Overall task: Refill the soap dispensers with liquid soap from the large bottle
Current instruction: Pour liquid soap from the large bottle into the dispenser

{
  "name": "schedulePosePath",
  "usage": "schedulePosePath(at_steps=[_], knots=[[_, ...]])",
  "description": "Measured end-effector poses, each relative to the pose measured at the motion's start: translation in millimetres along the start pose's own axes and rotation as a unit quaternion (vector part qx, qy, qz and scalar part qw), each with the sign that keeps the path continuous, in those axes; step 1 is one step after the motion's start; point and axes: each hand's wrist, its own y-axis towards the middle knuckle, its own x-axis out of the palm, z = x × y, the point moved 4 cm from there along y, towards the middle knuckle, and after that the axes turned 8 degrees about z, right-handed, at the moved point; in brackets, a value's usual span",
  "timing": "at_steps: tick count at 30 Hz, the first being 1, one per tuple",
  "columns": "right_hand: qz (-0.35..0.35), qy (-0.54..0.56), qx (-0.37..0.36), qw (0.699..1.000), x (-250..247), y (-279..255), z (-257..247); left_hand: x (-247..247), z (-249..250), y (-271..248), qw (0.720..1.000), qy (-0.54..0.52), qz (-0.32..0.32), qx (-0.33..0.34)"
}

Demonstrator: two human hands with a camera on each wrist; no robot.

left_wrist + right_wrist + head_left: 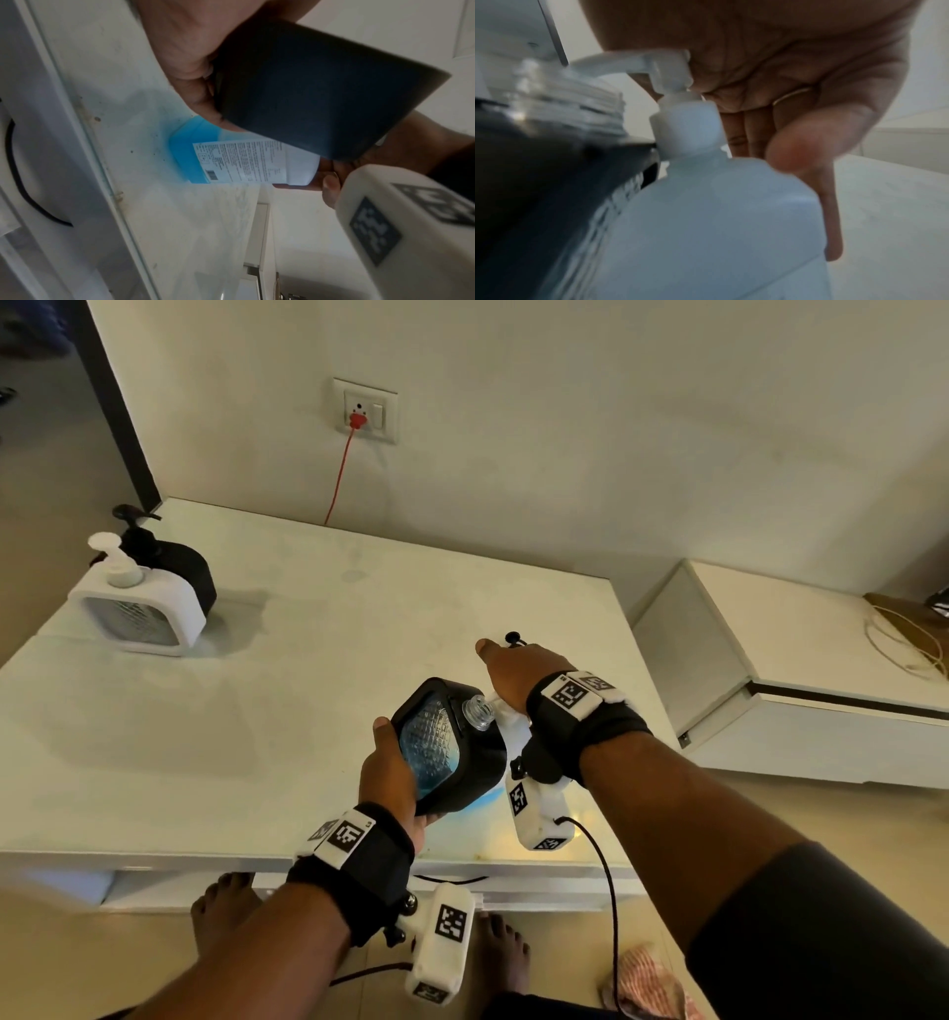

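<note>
Nearest, left hand [393, 775] grips black dispenser [447, 744], tilted, clear threaded neck [478, 711] uncapped, beside white pump [659, 65] of big soap bottle [716, 223]. Right hand [518, 675] presses down on pump, fingers extended. Bottle stands on table [257, 737], blue liquid low inside. Far left: white dispenser [138, 608], another black dispenser [179, 567] touching behind.

- The white table [318, 629] has a glossy top and stands against the wall.
- Near its far-left corner stand two dispensers, just beside each other: a white one [138, 613] in front, a black one [177, 567] behind.
- Near the front edge stands the large bottle [218, 160], blue liquid inside.
</note>
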Motion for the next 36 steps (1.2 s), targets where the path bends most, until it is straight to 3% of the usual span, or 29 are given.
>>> schedulePosePath(at_steps=[7, 13, 17, 26, 32, 36], knots=[[0.042, 0.022, 0.009, 0.999, -2, 1, 6, -1, 0, 1, 1.0, 0.012, -0.003, 0.004], [-0.059, 0.095, 0.032, 0.993, -16, -13, 2, 1, 2, 2, 1.0, 0.002, 0.0, 0.008], [-0.071, 0.092, 0.031, 0.993, -13, -14, 1, 0, 2, 1, 1.0, -0.003, -0.006, 0.005], [-0.018, 0.05, 0.012, 0.998, 4, 6, 5, -1, 0, 5, 1.0, 0.002, 0.003, -0.001], [0.056, 0.036, 0.031, 0.997, 2, 10, 12, -1, 0, 4, 1.0, 0.001, -0.005, 0.001], [0.006, 0.032, 0.014, 0.999, -6, -5, 2, -1, 0, 6, 1.0, -0.002, -0.005, 0.003]])
